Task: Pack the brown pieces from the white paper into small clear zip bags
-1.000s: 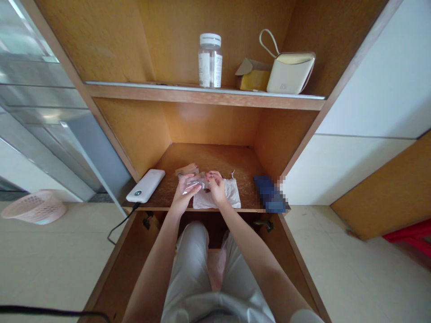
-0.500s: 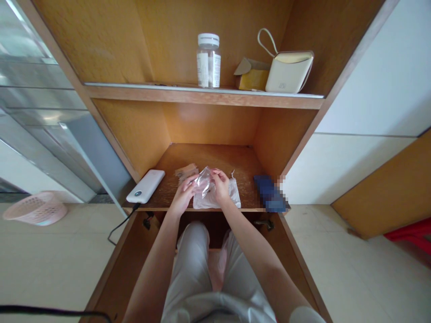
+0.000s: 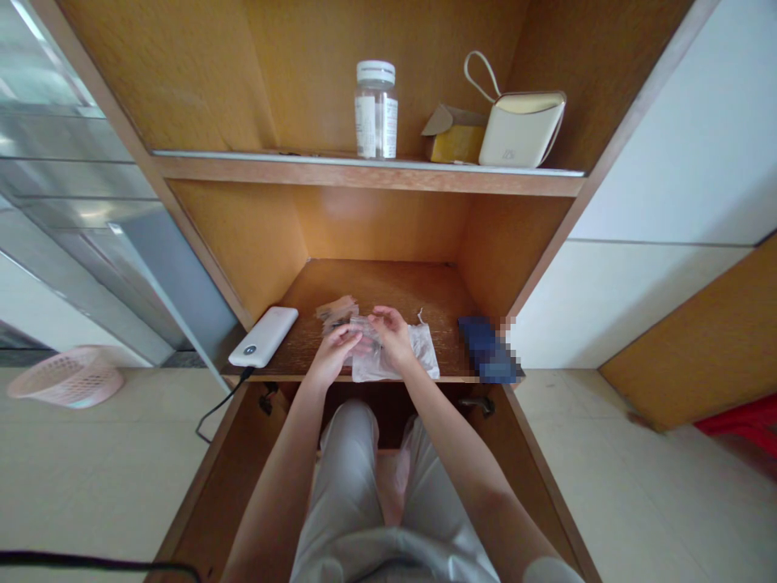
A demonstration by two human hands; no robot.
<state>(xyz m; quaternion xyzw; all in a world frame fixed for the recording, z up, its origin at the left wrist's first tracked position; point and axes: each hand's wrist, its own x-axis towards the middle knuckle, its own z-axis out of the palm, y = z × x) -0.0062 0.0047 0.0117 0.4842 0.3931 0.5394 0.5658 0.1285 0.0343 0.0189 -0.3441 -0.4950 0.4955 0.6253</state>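
Observation:
Both my hands meet over the lower wooden shelf point(image 3: 388, 283), near its front edge. My left hand point(image 3: 331, 352) and my right hand point(image 3: 393, 336) pinch a small clear plastic bag point(image 3: 364, 340) between them, held low over the shelf. Something small and dark shows inside the bag; I cannot make out what. Under my right hand lies a white cloth pouch point(image 3: 425, 350) with a drawstring. A few small paper packets point(image 3: 336, 309) lie just behind my left hand.
A white power bank point(image 3: 263, 336) with a black cable lies at the shelf's left. A blue object point(image 3: 486, 346) sits at the right. The upper shelf carries a clear jar point(image 3: 375, 109), a small cardboard box point(image 3: 452, 138) and a cream pouch point(image 3: 522, 129). A pink basket point(image 3: 61, 376) stands on the floor.
The clear bag, lifted upright between my hands half a second ago, has come back down flat over the white pouch. My hands have stayed together at the same spot.

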